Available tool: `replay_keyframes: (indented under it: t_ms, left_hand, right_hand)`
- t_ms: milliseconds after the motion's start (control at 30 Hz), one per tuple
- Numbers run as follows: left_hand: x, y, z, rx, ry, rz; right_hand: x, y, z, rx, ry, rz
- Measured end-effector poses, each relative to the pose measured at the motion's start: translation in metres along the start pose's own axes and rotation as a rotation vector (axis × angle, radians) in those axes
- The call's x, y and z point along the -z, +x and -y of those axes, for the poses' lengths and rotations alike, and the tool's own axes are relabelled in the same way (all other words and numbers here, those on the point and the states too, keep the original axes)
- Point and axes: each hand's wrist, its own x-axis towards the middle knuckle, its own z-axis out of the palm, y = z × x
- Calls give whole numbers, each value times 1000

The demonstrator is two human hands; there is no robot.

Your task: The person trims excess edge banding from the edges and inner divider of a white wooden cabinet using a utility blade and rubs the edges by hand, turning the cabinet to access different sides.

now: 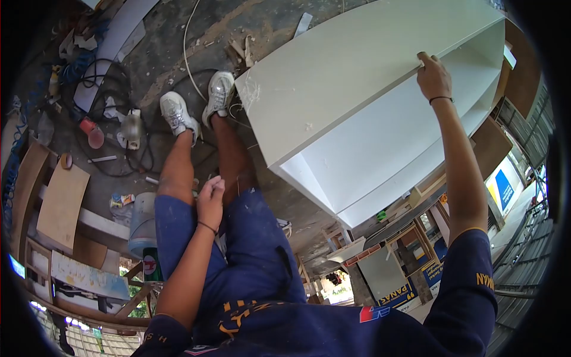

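Observation:
A large pale cabinet box [345,89] with an open white compartment fills the upper right. At its upper panel's edge is my right hand [433,77], its fingers curled over something small and whitish that I cannot make out. My left hand [210,199] hangs in front of my legs, clear of the cabinet, with its fingers curled together; whether anything is inside them is hidden. Thin pale strands [252,92] lie on the cabinet's near left corner.
Tangled dark cables [110,89] and a red tool [91,132] lie on the floor at left. A bucket [143,223] stands beside my leg. Wooden boards [62,205] are at far left; frames and panels [386,271] are beyond the cabinet.

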Motion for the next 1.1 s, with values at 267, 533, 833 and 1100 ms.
replay_keyframes:
  t_ms: [267,533,833,1100]
  left_hand:
    - [27,-13,-2,107,-125,-2]
    - [59,-19,1,122,-248,1]
    - [79,-17,-1,124,-292,59]
    - [94,-15,8,130,-240,104]
  right_hand:
    - [32,-193,265,209,379,185]
    - [54,-126,228,81,254,188]
    - [56,-228,341,433,162,702]
    - [58,-129,221,38,44,364]
